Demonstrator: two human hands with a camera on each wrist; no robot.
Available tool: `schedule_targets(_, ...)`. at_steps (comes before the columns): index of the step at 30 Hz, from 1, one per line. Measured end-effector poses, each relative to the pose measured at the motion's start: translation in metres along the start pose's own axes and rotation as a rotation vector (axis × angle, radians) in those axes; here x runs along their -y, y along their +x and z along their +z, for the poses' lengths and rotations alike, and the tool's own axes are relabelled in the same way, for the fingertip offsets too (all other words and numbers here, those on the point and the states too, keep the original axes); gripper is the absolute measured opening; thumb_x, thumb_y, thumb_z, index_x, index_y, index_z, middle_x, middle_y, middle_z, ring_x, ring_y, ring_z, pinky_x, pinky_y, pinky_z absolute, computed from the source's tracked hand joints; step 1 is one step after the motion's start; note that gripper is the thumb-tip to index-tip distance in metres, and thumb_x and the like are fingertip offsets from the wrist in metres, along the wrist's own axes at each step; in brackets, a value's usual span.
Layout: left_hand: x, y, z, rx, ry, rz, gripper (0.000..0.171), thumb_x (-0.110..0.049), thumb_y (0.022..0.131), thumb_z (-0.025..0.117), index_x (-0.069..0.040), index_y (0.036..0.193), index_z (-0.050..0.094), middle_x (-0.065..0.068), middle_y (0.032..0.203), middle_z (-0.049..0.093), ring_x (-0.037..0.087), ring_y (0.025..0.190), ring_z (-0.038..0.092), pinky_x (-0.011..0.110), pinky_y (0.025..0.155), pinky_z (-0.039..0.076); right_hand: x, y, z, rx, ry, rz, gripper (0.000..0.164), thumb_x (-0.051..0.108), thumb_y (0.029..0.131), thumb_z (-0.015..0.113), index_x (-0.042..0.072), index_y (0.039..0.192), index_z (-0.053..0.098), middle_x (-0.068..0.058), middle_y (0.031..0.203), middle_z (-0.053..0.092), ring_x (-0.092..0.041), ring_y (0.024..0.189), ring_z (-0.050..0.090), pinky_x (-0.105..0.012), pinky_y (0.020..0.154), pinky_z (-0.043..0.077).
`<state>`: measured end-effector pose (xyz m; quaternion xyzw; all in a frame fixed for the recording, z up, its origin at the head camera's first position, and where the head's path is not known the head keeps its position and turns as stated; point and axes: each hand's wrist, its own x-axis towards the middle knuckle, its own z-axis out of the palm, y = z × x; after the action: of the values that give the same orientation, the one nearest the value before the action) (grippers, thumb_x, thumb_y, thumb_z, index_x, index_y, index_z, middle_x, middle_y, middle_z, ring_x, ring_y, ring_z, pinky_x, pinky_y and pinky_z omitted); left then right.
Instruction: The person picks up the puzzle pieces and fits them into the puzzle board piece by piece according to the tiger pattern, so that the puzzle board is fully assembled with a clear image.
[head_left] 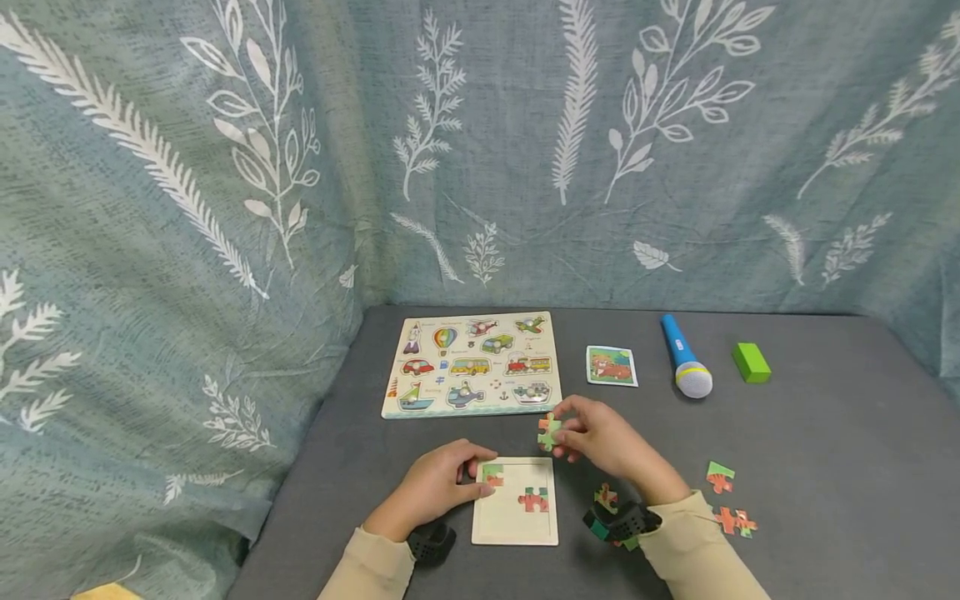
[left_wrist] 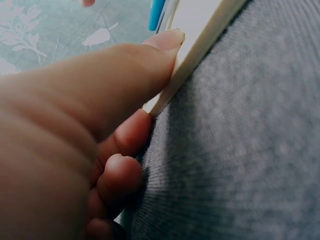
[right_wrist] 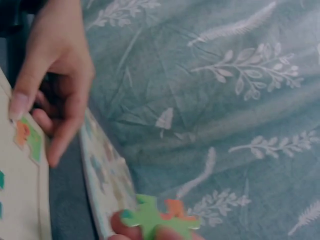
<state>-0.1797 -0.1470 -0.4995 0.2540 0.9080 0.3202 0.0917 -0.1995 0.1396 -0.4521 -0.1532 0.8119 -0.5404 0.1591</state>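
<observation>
My left hand (head_left: 444, 483) grips the upper left edge of a pale wooden puzzle tray (head_left: 510, 533), thumb on top of the rim and fingers at its side. Two jigsaw pieces lie in the tray: a green-orange corner piece (head_left: 492, 475) at the upper left and a red-green piece (head_left: 535, 500) near the right side. Above the tray's upper right corner, my right hand (head_left: 600, 433) pinches a green and orange jigsaw piece (right_wrist: 155, 217) between thumb and fingers. More jigsaw pieces (head_left: 606, 497) lie under my right wrist, partly hidden by the wristband.
Behind the tray lies a vehicle peg-puzzle board (head_left: 442, 387). Farther right are a small picture card (head_left: 611, 367), a blue toy microphone (head_left: 684, 354) and a green block (head_left: 752, 362). Loose jigsaw pieces (head_left: 726, 521) lie right of my right forearm. A leaf-patterned curtain (head_left: 510, 150) hangs behind the table.
</observation>
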Motion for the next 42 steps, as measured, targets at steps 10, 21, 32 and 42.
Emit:
schedule_targets(10, -0.002, 0.000, 0.001, 0.005, -0.006, -0.001, 0.042, -0.027, 0.091, 0.085, -0.014, 0.130, 0.073, -0.011, 0.089, 0.053, 0.005, 0.069, 0.044, 0.028, 0.062, 0.041, 0.000, 0.003, 0.014, -0.194, 0.064, -0.005, 0.018, -0.004, 0.097, 0.071, -0.009, 0.114, 0.071, -0.008, 0.085, 0.073, -0.023, 0.076, 0.073, -0.035, 0.070, 0.061)
schedule_targets(21, -0.002, 0.002, 0.000, -0.003, 0.000, -0.004, 0.042, -0.025, 0.091, 0.085, -0.013, 0.130, 0.073, -0.011, 0.088, 0.052, 0.006, 0.070, 0.045, 0.028, 0.063, 0.041, 0.005, 0.005, 0.015, -0.267, -0.060, -0.058, 0.031, -0.006, 0.098, 0.069, 0.003, 0.127, 0.076, -0.001, 0.084, 0.063, -0.018, 0.075, 0.059, -0.028, 0.066, 0.048)
schedule_targets(32, -0.001, 0.003, 0.002, 0.003, -0.004, -0.010, 0.042, -0.025, 0.092, 0.085, -0.013, 0.130, 0.073, -0.010, 0.088, 0.053, 0.005, 0.070, 0.045, 0.028, 0.063, 0.041, 0.001, 0.003, 0.021, -0.237, -0.036, -0.022, 0.023, -0.005, 0.101, 0.065, 0.002, 0.118, 0.078, -0.007, 0.100, 0.064, -0.018, 0.066, 0.061, -0.040, 0.065, 0.057)
schedule_targets(42, 0.003, 0.001, 0.003, 0.000, -0.001, -0.016, 0.042, -0.023, 0.091, 0.085, -0.014, 0.130, 0.073, -0.012, 0.089, 0.052, 0.005, 0.070, 0.045, 0.028, 0.063, 0.041, -0.019, 0.008, 0.048, -0.110, -0.257, -0.137, 0.013, -0.002, 0.092, 0.077, 0.009, 0.093, 0.082, 0.002, 0.092, 0.065, -0.012, 0.079, 0.062, -0.027, 0.067, 0.054)
